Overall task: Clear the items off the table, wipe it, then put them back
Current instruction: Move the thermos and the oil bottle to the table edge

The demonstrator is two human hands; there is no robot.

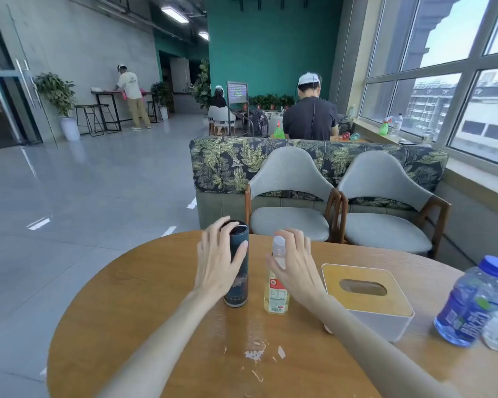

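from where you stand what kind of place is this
Probably an office lounge or café-style common area: a round wooden table with grey chairs, a leaf-print sofa backing another seating booth, bar stools at a high counter, and big windows.

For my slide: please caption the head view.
Left hand on dark tumbler, right hand on yellow bottle.

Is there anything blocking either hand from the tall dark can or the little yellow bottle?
Nothing visible does. The left hand is already curled around the dark can, and the right hand is at the yellow bottle. The tissue box sits off to the side.
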